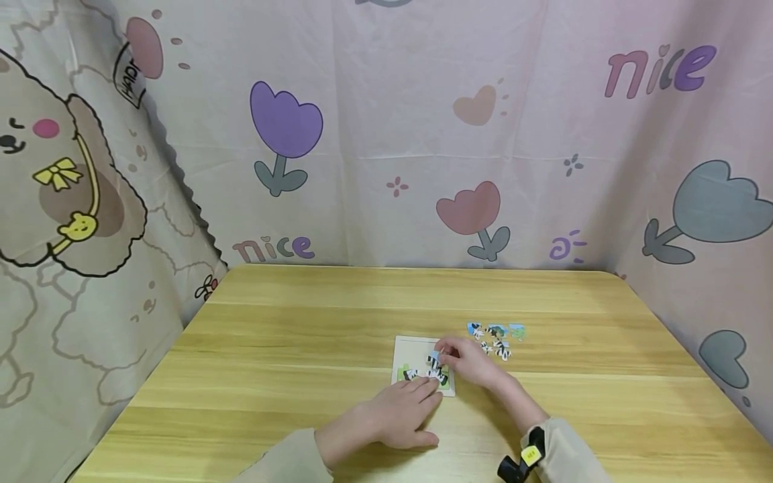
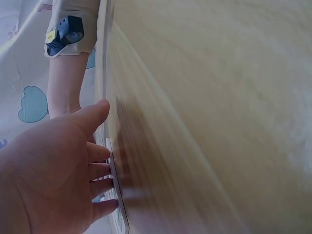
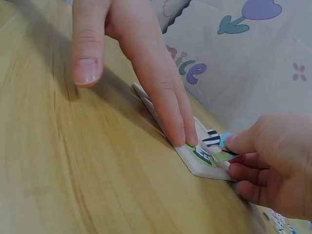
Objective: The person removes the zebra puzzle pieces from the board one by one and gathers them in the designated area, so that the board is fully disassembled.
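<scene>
A white-framed puzzle board lies flat on the table, its lower part filled with green and zebra-striped pieces. My left hand rests on the board's near edge with straight fingers; in the left wrist view the fingertips touch that edge. Between thumb and fingers, my right hand pinches a puzzle piece with blue and black-and-white stripes, over the right part of the board. The right wrist view shows this piece close to the pieces set in the board. My left fingers partly cover those pieces.
Several loose puzzle pieces lie beyond and to the right of the board, near my right hand. The wooden table reaches back to a patterned curtain. A small black camera is strapped to my right wrist.
</scene>
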